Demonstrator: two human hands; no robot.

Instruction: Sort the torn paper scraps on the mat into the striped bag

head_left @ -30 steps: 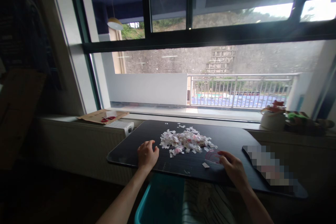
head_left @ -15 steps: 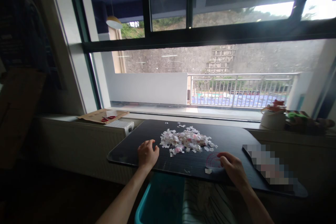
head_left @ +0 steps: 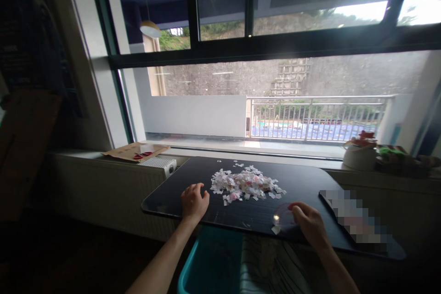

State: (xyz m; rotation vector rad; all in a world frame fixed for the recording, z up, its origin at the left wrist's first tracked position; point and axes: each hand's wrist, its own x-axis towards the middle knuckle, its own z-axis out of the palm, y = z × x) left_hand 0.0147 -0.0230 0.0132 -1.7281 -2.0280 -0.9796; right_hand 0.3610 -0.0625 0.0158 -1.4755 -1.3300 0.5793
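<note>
A loose heap of small torn paper scraps [head_left: 244, 183], mostly white with touches of pink, lies on the dark table [head_left: 299, 177]. Beside the heap, on its left, my left hand [head_left: 195, 202] rests on the table, fingers loosely bent, thumb apart, holding nothing. Between the thumb and fingers of my right hand [head_left: 310, 225] is a clear protractor [head_left: 283, 213] with pinkish markings, pinched by its right end near the table's front edge. A single paper scrap [head_left: 276, 229] shows just below the protractor; whether the two touch I cannot tell.
A flat blurred-out item [head_left: 354, 218] lies on the table's right side. Below the front edge stands a teal bin [head_left: 210, 257]. Red-handled scissors [head_left: 143, 155] lie on brown paper [head_left: 120, 151] at the left sill. A white pot [head_left: 359, 156] stands at the right sill.
My right hand has shifted slightly right, and the protractor has tilted, now catching a bright glint. The single scrap below it has turned a little. My left hand has stayed put.
</note>
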